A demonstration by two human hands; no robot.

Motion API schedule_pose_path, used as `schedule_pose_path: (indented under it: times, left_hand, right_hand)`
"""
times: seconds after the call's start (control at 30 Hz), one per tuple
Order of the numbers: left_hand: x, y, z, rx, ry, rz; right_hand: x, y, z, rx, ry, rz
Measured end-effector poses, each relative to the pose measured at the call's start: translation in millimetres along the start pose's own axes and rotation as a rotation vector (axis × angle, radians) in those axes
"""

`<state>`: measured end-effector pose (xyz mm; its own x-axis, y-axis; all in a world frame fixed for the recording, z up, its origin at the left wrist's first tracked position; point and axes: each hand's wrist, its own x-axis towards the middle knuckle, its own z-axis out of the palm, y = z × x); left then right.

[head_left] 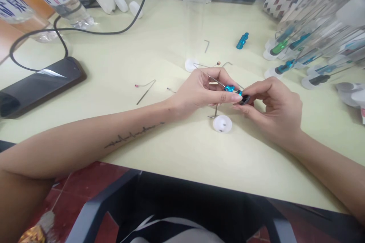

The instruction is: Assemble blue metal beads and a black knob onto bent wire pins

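My left hand is closed, thumb and fingers pinching a small blue metal fitting with a thin metal rod running back from it. At the fitting's right end, the fingertips of my right hand are closed on a small black round piece. The two pieces are close together; whether they are joined I cannot tell. Just below the hands lies a white round cap, beside a thin metal piece partly hidden by my fingers. Another blue fitting rests farther back on the table.
A clear tube with a white cap lies behind my left hand. Hex key and bent wire piece lie loose nearby. Several capped tubes with coloured fittings fill the right. At left are a phone, a cable and bottles.
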<state>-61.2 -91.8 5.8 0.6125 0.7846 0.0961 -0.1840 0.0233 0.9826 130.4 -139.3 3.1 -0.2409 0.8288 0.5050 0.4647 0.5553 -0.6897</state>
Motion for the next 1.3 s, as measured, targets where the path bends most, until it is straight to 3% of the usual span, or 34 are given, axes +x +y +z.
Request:
schedule_pose_path:
  times: [0.27, 0.6, 1.0, 1.3]
  left_hand:
    - [0.3, -0.2, 0.2, -0.001, 0.0, 0.0]
    - [0.5, 0.1, 0.0, -0.013, 0.008, -0.025]
    - [-0.1, 0.9, 0.8, 0.008, 0.002, -0.011]
    - [0.9, -0.7, -0.7, -0.017, 0.007, -0.013]
  right_hand:
    - [1.7, -4.2, -7.0, -0.026, -0.134, 0.085]
    - [1.2, -3.6, -1.3, -0.036, -0.019, 0.021]
    - [2.3, -4.5, -7.9, -0.026, -0.218, 0.102]
    - [2.8, -5.1, -2.3, -0.089, -0.051, 0.03]
